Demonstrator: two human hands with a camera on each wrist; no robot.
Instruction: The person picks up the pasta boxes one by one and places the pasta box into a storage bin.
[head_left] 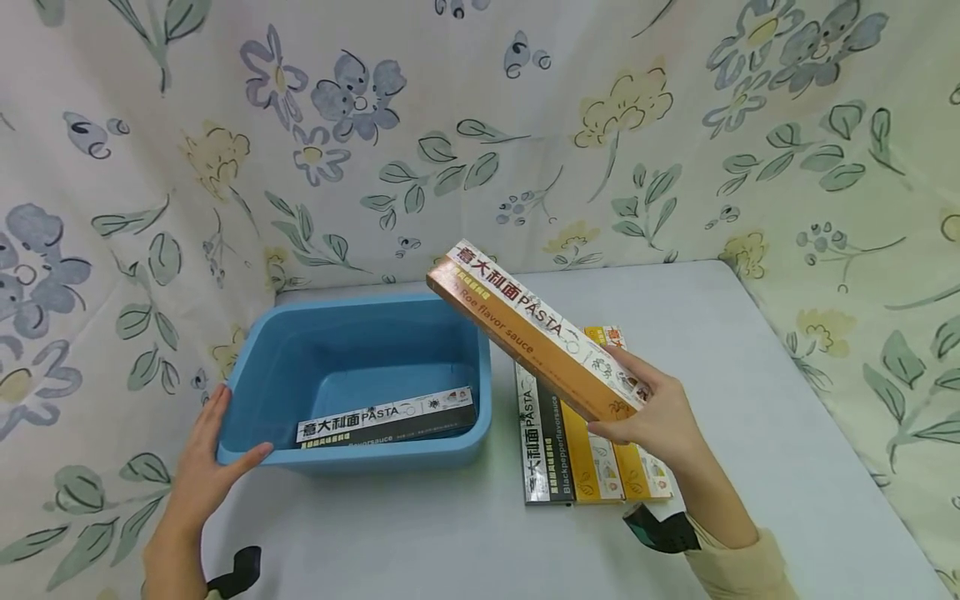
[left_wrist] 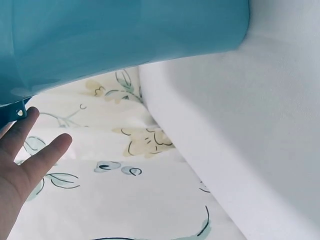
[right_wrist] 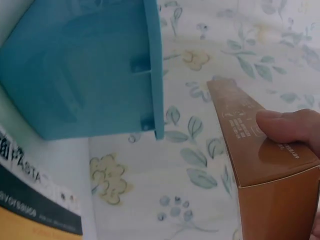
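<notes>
My right hand [head_left: 656, 417] grips one end of an orange-brown pasta box [head_left: 536, 333]. The box is tilted above the table, its far end raised over the right rim of a blue plastic bin [head_left: 486, 417]. In the right wrist view, the thumb [right_wrist: 285, 125] presses on the brown face of the box. At the bin's front left corner, my left hand [head_left: 202, 467] touches the rim with fingers and thumb spread and fairly straight. Inside the bin, a black-and-white pasta box [head_left: 386, 421] lies near the front wall.
Right of the bin, a black pasta box [head_left: 543, 450] and two yellow pasta boxes [head_left: 600, 458] lie side by side on the white table [head_left: 420, 533], partly under the held box. Behind the table hangs a floral cloth [head_left: 450, 167].
</notes>
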